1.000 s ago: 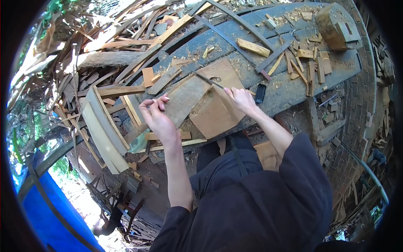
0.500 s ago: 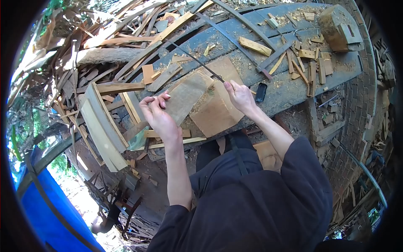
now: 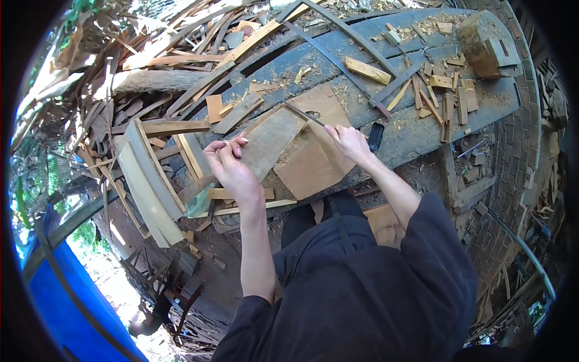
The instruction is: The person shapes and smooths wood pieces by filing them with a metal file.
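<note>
My right hand [image 3: 350, 143] is closed round the end of a thin dark rod [image 3: 303, 113], which points up and left over a tan board [image 3: 310, 166]. A hole shows in the board near the rod. My left hand [image 3: 229, 161] hangs palm up with curled fingers, left of a greyish flat piece [image 3: 268, 143]; whether it holds anything small is hidden. A small black case [image 3: 375, 137] lies just right of my right hand.
Wood blocks [image 3: 368, 70] and strips lie across the dark bench [image 3: 410, 130]. A large stump [image 3: 485, 45] stands at the back right. Curved pale boards [image 3: 148, 193] lean at the left, near a scrap pile [image 3: 163, 81]. A blue tarp [image 3: 72, 301] hangs lower left.
The rod in my right hand has swung and its far end sits lower and nearer the board. My right hand has shifted slightly down and right; my left hand has barely moved.
</note>
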`<state>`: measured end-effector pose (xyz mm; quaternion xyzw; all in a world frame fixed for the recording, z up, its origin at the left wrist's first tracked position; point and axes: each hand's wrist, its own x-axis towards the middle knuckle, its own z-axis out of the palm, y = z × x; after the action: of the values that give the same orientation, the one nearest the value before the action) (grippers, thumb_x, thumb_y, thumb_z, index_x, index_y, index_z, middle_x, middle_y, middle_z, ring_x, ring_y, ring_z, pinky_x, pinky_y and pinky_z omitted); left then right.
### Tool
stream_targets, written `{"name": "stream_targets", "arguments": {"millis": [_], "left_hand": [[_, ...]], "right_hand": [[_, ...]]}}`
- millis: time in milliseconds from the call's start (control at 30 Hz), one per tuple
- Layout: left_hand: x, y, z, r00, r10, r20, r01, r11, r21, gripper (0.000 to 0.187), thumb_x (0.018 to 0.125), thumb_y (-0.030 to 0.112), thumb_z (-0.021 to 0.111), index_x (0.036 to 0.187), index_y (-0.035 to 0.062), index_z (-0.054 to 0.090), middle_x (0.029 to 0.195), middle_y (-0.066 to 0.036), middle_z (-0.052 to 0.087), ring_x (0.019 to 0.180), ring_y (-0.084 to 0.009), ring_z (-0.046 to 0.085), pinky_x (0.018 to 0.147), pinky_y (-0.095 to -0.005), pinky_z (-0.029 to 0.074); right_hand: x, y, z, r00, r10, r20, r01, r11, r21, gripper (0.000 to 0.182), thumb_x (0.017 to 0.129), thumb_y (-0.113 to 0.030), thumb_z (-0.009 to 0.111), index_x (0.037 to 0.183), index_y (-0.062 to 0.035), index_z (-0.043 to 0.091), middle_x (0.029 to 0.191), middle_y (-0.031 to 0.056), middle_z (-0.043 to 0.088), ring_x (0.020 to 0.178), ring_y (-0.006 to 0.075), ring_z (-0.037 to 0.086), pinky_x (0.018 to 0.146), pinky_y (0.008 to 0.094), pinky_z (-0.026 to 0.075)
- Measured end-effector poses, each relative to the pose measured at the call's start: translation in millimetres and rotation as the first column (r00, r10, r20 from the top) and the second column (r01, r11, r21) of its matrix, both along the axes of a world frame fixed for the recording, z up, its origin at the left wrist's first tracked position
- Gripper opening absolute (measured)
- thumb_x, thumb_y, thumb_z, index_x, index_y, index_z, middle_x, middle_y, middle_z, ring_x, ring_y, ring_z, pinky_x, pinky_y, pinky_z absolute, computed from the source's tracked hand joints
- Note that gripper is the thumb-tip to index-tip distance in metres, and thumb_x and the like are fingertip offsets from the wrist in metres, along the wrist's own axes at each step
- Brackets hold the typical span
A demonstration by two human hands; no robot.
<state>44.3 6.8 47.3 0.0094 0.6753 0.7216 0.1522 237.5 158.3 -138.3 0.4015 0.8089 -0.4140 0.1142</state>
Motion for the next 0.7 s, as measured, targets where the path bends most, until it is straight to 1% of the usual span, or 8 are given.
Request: {"name": "stream_targets", "arguments": {"millis": [67,133,267,333,500,600,667,700], "left_hand": [[1.7,-2.5,-2.8,1.0,-0.021,-0.007,0.021,1.0,0.023,0.009,0.104,0.0,0.037,0.104,0.0062,0.043,0.08,-0.003,0.043,0.085,-0.0172,0.056,0.11,-0.0451,0.046],[1.2,0.3,-4.4,1.0,-0.011,-0.014,0.011,1.0,0.016,0.008,0.104,0.0,0.037,0.104,0.0061,0.043,0.079,-0.003,0.042,0.084,-0.0183,0.056,0.109,-0.0476,0.048],[3.4,-1.0,-1.5,1.0,0.019,-0.011,-0.02,1.0,-0.017,0.008,0.103,0.0,0.038,0.103,0.006,0.044,0.079,-0.003,0.042,0.083,-0.0195,0.056,0.109,-0.0503,0.05],[3.7,-1.0,-1.0,1.0,0.019,-0.016,-0.019,1.0,-0.015,0.008,0.103,0.0,0.038,0.103,0.006,0.044,0.079,-0.003,0.042,0.083,-0.0194,0.056,0.109,-0.0502,0.05],[4.8,-2.9,0.7,1.0,0.011,0.005,-0.011,1.0,-0.004,0.009,0.104,0.0,0.036,0.104,0.0067,0.042,0.08,-0.002,0.042,0.086,-0.0181,0.056,0.109,-0.0446,0.046],[7.4,-5.9,0.1,1.0,-0.002,0.005,0.002,1.0,0.004,0.009,0.104,0.0,0.037,0.104,0.0068,0.043,0.08,-0.002,0.043,0.086,-0.018,0.057,0.11,-0.0453,0.047],[5.2,-5.9,-1.3,1.0,0.011,-0.003,-0.011,1.0,-0.004,0.009,0.104,0.0,0.037,0.104,0.0067,0.043,0.08,-0.003,0.043,0.085,-0.0177,0.057,0.111,-0.0468,0.047],[3.6,-5.6,-0.9,1.0,0.017,-0.012,-0.017,1.0,-0.001,0.009,0.104,0.0,0.037,0.104,0.0067,0.043,0.08,-0.003,0.043,0.085,-0.0177,0.057,0.111,-0.0468,0.047]], "right_hand": [[-1.6,-1.2,27.8,1.0,-0.023,-0.005,0.023,1.0,0.007,0.065,0.108,-0.058,0.042,0.096,-0.0014,0.07,0.082,0.0307,0.07,0.087,0.0504,0.069,0.08,0.0592,0.052],[-4.4,-0.7,35.8,0.985,-0.103,-0.14,0.101,0.995,-0.021,0.067,0.107,-0.059,0.042,0.093,0.0,0.071,0.083,0.0305,0.07,0.088,0.0503,0.069,0.08,0.0593,0.052],[3.5,-9.2,-6.3,0.994,-0.075,-0.085,0.073,0.997,-0.024,0.067,0.107,-0.059,0.042,0.09,0.0001,0.069,0.083,0.0307,0.07,0.087,0.0507,0.069,0.078,0.0591,0.052],[2.5,-2.4,-1.3,1.0,-0.011,-0.021,0.012,0.999,0.044,0.065,0.108,-0.058,0.042,0.088,-0.001,0.066,0.082,0.0311,0.068,0.085,0.0513,0.068,0.075,0.0588,0.052],[4.4,-3.5,20.0,0.992,-0.117,-0.045,0.114,0.992,-0.062,0.07,0.107,-0.061,0.039,0.096,0.0001,0.072,0.088,0.0316,0.071,0.091,0.0508,0.069,0.083,0.0583,0.053],[15.5,-12.4,-9.4,0.983,-0.143,-0.119,0.136,0.989,-0.067,0.07,0.107,-0.061,0.04,0.094,0.0004,0.071,0.085,0.0319,0.07,0.09,0.0515,0.068,0.081,0.0584,0.053],[12.8,-4.0,-21.0,0.998,-0.007,-0.054,0.011,0.998,0.065,0.067,0.108,-0.059,0.041,0.086,-0.0005,0.064,0.077,0.0312,0.066,0.082,0.0524,0.066,0.073,0.0585,0.05],[9.9,0.4,-16.2,0.997,-0.037,-0.064,0.04,0.998,0.044,0.066,0.108,-0.058,0.042,0.084,-0.0004,0.062,0.076,0.0303,0.066,0.08,0.0524,0.065,0.07,0.0575,0.05]]}}
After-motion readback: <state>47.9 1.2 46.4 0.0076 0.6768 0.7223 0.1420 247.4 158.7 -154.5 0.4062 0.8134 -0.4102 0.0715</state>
